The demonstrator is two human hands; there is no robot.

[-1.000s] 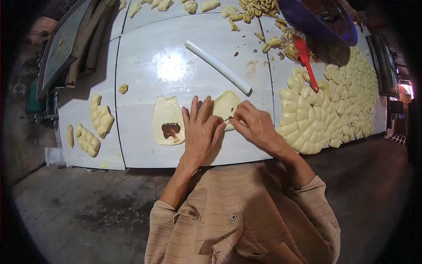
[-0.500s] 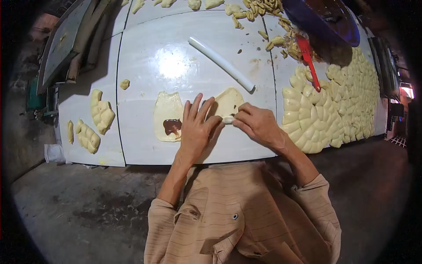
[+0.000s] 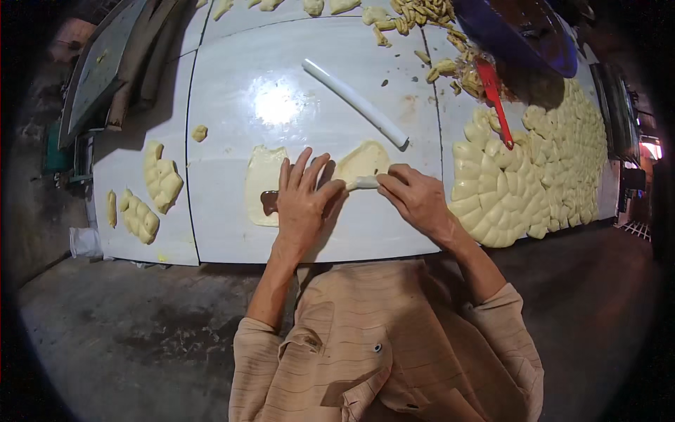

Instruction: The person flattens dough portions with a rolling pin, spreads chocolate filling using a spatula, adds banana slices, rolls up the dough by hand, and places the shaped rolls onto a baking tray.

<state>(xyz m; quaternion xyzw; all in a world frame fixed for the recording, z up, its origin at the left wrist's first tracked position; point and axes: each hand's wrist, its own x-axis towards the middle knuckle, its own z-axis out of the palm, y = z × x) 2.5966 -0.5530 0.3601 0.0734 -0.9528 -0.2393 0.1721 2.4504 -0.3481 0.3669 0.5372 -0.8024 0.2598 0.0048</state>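
A thin pale dough sheet (image 3: 363, 158) lies before me, its near edge folded into a small roll. My right hand (image 3: 420, 202) pinches the roll's right end between thumb and curled fingers. At the left end is the thumb of my left hand (image 3: 302, 204), whose other fingers are stretched out and apart. Beneath and beside that hand rests a second flat dough sheet (image 3: 263, 167) bearing a dark brown filling (image 3: 268, 202), partly covered by the hand. Beyond both sheets, a smooth white rod (image 3: 355, 104) lies slantwise on the white table (image 3: 232, 105).
Many plump dough pieces (image 3: 506, 190) are packed together at the right. A red spatula (image 3: 496, 102) rests against them, near a deep blue basin (image 3: 485, 32). Smaller dough clusters (image 3: 162, 177) lie at the left, below stacked boards (image 3: 105, 77). Brownish strips (image 3: 422, 10) are heaped at the far side.
My left hand has shifted left and nearer to me, covering more of the brown filling. The hands are farther apart, exposing more of the roll between them.
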